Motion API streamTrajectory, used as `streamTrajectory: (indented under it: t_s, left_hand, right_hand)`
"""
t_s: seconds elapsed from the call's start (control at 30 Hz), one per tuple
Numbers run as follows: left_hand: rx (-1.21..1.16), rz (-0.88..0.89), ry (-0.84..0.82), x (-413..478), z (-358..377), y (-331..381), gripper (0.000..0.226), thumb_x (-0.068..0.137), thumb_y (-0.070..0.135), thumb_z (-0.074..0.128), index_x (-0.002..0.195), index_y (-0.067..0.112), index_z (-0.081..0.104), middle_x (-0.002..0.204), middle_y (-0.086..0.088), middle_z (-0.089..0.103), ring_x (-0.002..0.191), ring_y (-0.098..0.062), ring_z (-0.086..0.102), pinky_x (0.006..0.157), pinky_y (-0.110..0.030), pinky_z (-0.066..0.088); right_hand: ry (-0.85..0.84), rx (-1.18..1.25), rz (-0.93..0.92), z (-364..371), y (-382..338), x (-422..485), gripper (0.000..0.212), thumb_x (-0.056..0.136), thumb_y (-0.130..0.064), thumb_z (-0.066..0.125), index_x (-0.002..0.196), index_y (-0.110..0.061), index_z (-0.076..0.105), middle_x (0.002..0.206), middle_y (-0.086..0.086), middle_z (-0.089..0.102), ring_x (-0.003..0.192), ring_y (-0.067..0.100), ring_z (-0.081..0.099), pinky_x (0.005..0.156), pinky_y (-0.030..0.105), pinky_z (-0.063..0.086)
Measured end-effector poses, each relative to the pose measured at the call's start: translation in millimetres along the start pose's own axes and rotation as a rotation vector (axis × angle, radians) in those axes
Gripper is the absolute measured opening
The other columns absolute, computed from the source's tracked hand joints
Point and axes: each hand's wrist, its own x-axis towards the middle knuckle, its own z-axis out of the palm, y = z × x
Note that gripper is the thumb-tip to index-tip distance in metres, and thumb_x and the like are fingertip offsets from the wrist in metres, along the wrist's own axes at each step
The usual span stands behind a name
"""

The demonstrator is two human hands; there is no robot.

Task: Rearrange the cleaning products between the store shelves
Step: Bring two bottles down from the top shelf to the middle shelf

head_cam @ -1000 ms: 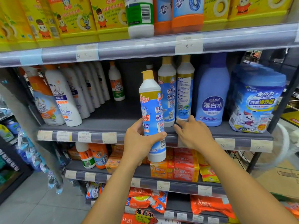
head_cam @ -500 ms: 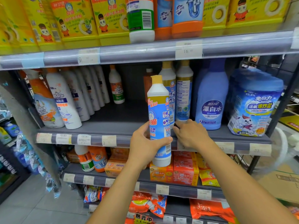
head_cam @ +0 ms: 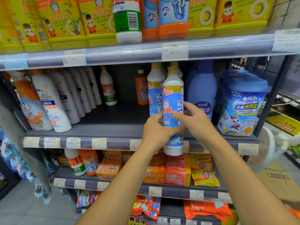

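Shelving (head_cam: 116, 117), grey and price-tagged, stands over pale floor tiles (head_cam: 19, 208).

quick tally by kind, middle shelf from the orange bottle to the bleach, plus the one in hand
orange bottle: 1
yellow-cap bottle: 3, this one gripped by left hand and right hand
bleach bottle: 1 seen
total: 5

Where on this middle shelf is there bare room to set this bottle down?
Middle shelf is bare between the Mr Muscle bottles and the orange bottle. Crowded around your cleaner bottle: yellow-capped bottles, bleach bottle, blue tub.
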Motion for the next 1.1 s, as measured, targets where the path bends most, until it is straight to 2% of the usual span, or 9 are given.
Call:
streamTrajectory:
  t_s: [0.13, 0.2, 0.27, 0.33, 0.47, 0.53, 0.63, 0.87, 1.1]
  left_hand:
    - [0.010, 0.038, -0.015, -1.9, 2.9, -2.5, 0.044, 0.069, 0.025, 0.088, 0.103, 0.039, 0.064, 0.097, 0.014, 0.074, 0.089, -0.004, 0.072, 0.071, -0.023, 0.059]
    - [0.057, 0.074, -0.063, -1.1, -4.9, -0.2, 0.048, 0.070, 0.035, 0.085, 0.113, 0.037, 0.063, 0.100, 0.012, 0.074, 0.091, -0.005, 0.072, 0.076, -0.028, 0.060]
    - [0.167, 0.092, -0.116, 0.4, -22.0, 2.3, 0.066, 0.068, 0.053, 0.077, 0.128, 0.034, 0.060, 0.104, 0.008, 0.073, 0.094, -0.006, 0.070, 0.081, -0.030, 0.060]
    - [0.416, 0.109, -0.085, 3.8, -45.6, -1.5, 0.075, 0.066, 0.068, 0.067, 0.132, 0.033, 0.058, 0.110, 0.007, 0.070, 0.100, -0.004, 0.066, 0.087, -0.032, 0.056]
    - [1.217, 0.180, -0.078, 18.6, -89.9, -26.5, 0.069, 0.082, 0.076, 0.043, 0.132, 0.030, 0.057, 0.124, 0.002, 0.062, 0.116, -0.018, 0.054, 0.093, -0.040, 0.042]
    - [1.360, 0.130, -0.155, 24.9, -99.8, -44.6, 0.072, 0.085, 0.077, 0.038, 0.137, 0.029, 0.053, 0.134, 0.000, 0.057, 0.125, -0.020, 0.049, 0.098, -0.041, 0.039]
    - [1.414, 0.091, -0.192, 25.0, -100.2, -67.3, 0.085, 0.080, 0.084, 0.031, 0.148, 0.034, 0.041, 0.153, -0.001, 0.043, 0.141, -0.021, 0.038, 0.110, -0.043, 0.032]
    - [1.465, 0.096, -0.155, 26.1, -98.3, -75.9, 0.103, 0.068, 0.092, 0.009, 0.151, 0.036, 0.034, 0.157, -0.002, 0.038, 0.145, -0.023, 0.033, 0.113, -0.047, 0.030]
    - [1.455, 0.097, -0.145, 27.7, -97.7, -81.3, 0.102, 0.069, 0.091, 0.009, 0.151, 0.036, 0.033, 0.158, -0.002, 0.037, 0.146, -0.021, 0.031, 0.114, -0.049, 0.027]
  right_hand:
    - [0.091, -0.323, -0.068, 4.4, -8.7, 14.6, 0.042, 0.079, -0.041, 0.078, 0.111, -0.024, 0.058, 0.095, -0.014, 0.065, 0.082, -0.002, 0.066, 0.063, 0.017, 0.054]
    - [0.138, -0.343, -0.096, 4.7, -10.2, 20.0, 0.038, 0.078, -0.042, 0.077, 0.105, -0.024, 0.058, 0.089, -0.016, 0.065, 0.074, -0.007, 0.064, 0.054, 0.010, 0.049]
    - [0.188, -0.332, -0.124, 2.7, -11.4, 24.3, 0.033, 0.077, -0.041, 0.077, 0.099, -0.026, 0.059, 0.085, -0.019, 0.066, 0.068, -0.012, 0.063, 0.048, 0.007, 0.045]
    - [0.229, -0.355, -0.141, 0.4, -12.2, 26.1, 0.033, 0.075, -0.043, 0.077, 0.097, -0.028, 0.058, 0.083, -0.022, 0.063, 0.068, -0.013, 0.062, 0.048, 0.006, 0.043]
    - [0.281, -0.381, -0.139, -3.8, -6.5, 25.8, 0.038, 0.074, -0.046, 0.079, 0.098, -0.028, 0.055, 0.083, -0.025, 0.060, 0.076, -0.008, 0.061, 0.057, 0.013, 0.045]
    - [0.322, -0.339, -0.147, -4.9, -4.1, 26.6, 0.037, 0.074, -0.046, 0.079, 0.096, -0.029, 0.055, 0.085, -0.024, 0.062, 0.077, -0.007, 0.063, 0.059, 0.015, 0.048]
    - [0.375, -0.305, -0.158, -1.9, -6.7, 31.5, 0.033, 0.074, -0.046, 0.078, 0.094, -0.031, 0.055, 0.086, -0.021, 0.065, 0.079, -0.004, 0.065, 0.064, 0.022, 0.054]
    - [0.464, -0.387, -0.221, 16.6, -9.8, 49.3, 0.042, 0.074, -0.044, 0.077, 0.103, -0.023, 0.056, 0.100, -0.004, 0.069, 0.089, 0.013, 0.067, 0.076, 0.038, 0.057]
    - [0.490, -0.540, -0.210, 26.5, 15.9, 50.0, 0.057, 0.076, -0.048, 0.074, 0.121, -0.018, 0.054, 0.110, 0.003, 0.062, 0.096, 0.016, 0.058, 0.075, 0.033, 0.049]
